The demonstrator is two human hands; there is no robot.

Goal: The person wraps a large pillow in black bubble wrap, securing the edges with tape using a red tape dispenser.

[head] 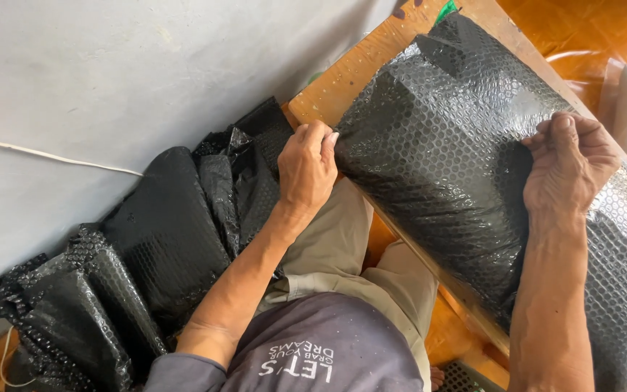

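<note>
Lying beside the wooden board (pixel 342 80), wrapped bundles (pixel 161 232) crowd the wall while both the left hand (pixel 306 170) and the right hand (pixel 571 163) pinch the glossy black bubble-wrapped parcel (pixel 437 152).

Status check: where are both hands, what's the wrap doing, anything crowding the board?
Left hand pinching black bubble wrap at its edge. Right hand gripping far side. Wrap draped over wooden board. More black wrap piled by wall.

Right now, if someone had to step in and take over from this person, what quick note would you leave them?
Left hand: grip pinched on the near-left edge of the black bubble-wrap bundle.
Right hand: fingers closed on the wrap at the bundle's right side.
The bundle lies on a wooden board over the lap.
Done: it looks fully covered in wrap.
Left: I see no tape or seal.
More black bubble-wrapped bundles lie against the grey wall.
</note>
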